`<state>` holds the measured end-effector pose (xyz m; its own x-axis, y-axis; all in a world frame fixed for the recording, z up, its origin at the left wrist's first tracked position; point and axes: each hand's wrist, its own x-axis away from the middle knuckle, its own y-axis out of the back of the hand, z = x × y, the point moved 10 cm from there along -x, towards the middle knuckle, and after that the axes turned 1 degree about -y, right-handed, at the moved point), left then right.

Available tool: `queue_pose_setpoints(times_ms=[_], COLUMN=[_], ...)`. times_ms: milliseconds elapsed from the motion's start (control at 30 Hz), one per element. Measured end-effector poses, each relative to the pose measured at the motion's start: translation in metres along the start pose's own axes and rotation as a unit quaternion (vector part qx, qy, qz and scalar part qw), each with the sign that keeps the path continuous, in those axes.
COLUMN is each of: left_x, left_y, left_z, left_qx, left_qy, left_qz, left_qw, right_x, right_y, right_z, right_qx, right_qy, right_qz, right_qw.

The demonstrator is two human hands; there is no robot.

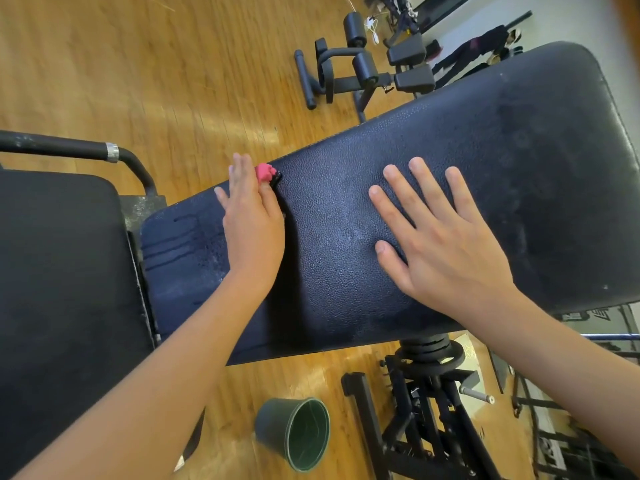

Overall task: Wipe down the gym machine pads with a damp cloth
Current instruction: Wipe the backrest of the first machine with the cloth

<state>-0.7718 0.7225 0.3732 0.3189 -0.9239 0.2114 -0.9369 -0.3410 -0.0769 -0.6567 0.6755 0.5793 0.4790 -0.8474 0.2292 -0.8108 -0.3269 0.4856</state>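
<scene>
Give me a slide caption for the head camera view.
Left hand presses pink cloth on the bench pad while right hand lies flat on it.

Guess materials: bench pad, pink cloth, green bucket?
Bench pad: likely vinyl or faux leather, pebbled grain, dull sheen. Pink cloth: soft fabric, bunched under the left hand; weave unclear. Green bucket: probably plastic, smooth thin wall.
</scene>
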Motion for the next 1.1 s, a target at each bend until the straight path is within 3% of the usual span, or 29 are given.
queue_pose_setpoints(times_ms=[433, 700, 933, 1100], left_x=[0.072, 0.041, 0.083, 0.127], left_y=[-0.003, 0.004, 0.006, 0.001], left_z=[0.015, 0.011, 0.012, 0.018], left_qx=[0.000, -0.021, -0.029, -0.054], left_qy=[-0.056, -0.044, -0.069, -0.104], left_qz=[0.035, -0.012, -0.020, 0.023], left_qw=[0.998, 0.999, 0.997, 0.993], right_x=[0.000, -0.001, 0.000, -0.001], right_y=[0.003, 0.004, 0.001, 0.002], right_z=[0.002, 0.002, 0.001, 0.001], right_qx=[-0.005, -0.008, -0.008, -0.008], right_qy=[-0.003, -0.004, -0.007, -0.009], right_qz=[-0.004, -0.007, -0.008, -0.008], right_qw=[1.000, 1.000, 1.000, 1.000])
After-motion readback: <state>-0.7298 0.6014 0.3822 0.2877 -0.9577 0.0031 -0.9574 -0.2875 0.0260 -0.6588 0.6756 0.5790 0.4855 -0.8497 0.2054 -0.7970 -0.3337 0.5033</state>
